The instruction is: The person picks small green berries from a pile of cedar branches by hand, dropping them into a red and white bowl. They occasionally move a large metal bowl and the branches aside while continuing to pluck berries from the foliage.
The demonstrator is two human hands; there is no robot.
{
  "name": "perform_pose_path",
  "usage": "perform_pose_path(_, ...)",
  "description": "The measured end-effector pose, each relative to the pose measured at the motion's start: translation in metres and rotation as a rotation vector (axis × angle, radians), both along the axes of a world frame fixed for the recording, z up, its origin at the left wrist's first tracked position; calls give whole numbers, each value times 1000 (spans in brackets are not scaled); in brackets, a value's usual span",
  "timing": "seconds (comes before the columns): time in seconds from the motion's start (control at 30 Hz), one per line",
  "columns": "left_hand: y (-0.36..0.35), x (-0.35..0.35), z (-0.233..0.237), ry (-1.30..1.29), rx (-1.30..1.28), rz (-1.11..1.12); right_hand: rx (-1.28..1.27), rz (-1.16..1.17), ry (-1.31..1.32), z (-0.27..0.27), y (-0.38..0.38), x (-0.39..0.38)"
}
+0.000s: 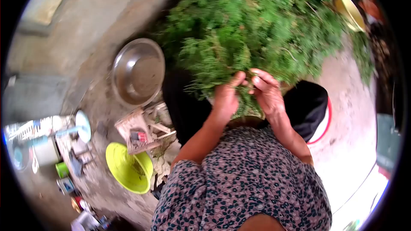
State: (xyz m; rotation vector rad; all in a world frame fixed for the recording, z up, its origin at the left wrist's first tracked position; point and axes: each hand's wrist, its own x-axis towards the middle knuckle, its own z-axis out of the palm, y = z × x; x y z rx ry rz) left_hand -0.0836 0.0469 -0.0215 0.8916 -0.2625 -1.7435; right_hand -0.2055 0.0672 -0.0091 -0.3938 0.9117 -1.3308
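A large heap of feathery green branches (257, 25) fills the upper middle of the view and reaches down to my lap. My left hand (227, 96) is at its lower edge, thumb and fingers pinched on a green sprig (246, 100). Close beside it, on the right, my right hand (267, 94) has its fingertips pressed together on the same greenery. The fingertips of both hands nearly touch. Part of a container's rim (244, 122) shows below the hands, mostly hidden.
On the left are a metal basin (139, 72), a small wooden stool (136, 131) with a red item on it, and a yellow-green basin (128, 169). A red-rimmed basin (326, 124) is beside my right knee. A pale yellow bowl (350, 12) lies at the upper right.
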Motion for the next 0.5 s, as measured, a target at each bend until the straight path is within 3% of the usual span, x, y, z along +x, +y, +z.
perform_pose_path(0.13,-7,7,9,113,114,-104,-52,21,-172,-4,-4,-3)
perform_pose_path(0.37,-5,1,9,19,173,-48,-26,-107,13,-5,-2,7)
perform_pose_path(0.43,-4,2,14,-19,163,-76,59,-149,-83,-7,-3,8)
perform_pose_path(0.5,-2,8,6,146,24,-124,52,-232,-270,-13,-10,-7)
